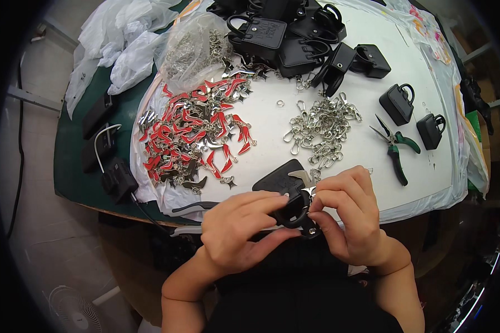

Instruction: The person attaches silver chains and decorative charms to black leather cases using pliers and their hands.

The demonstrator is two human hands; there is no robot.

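Near the table's front edge, a small black handbag (278, 176) with a looped handle is held tilted between my hands. My left hand (236, 227) is closed on it, fingers over the top and thumb beneath by the handle. My right hand (350, 213) pinches at the bag's right side, where a silver star-shaped charm (308, 191) and a silver high-heel charm (299, 175) hang. The exact link between its fingertips is hidden. Just beyond lies a pile of silver swivel clasps (323, 130).
Red high-heel charms (194, 119) are heaped at left, below a clear plastic bag (194, 55) of metal parts. Black mini handbags (300, 55) crowd the back; two (397, 105) stand right. Green-handled pliers (395, 147) lie nearby. A grey-handled tool (193, 208) lies beside my left hand.
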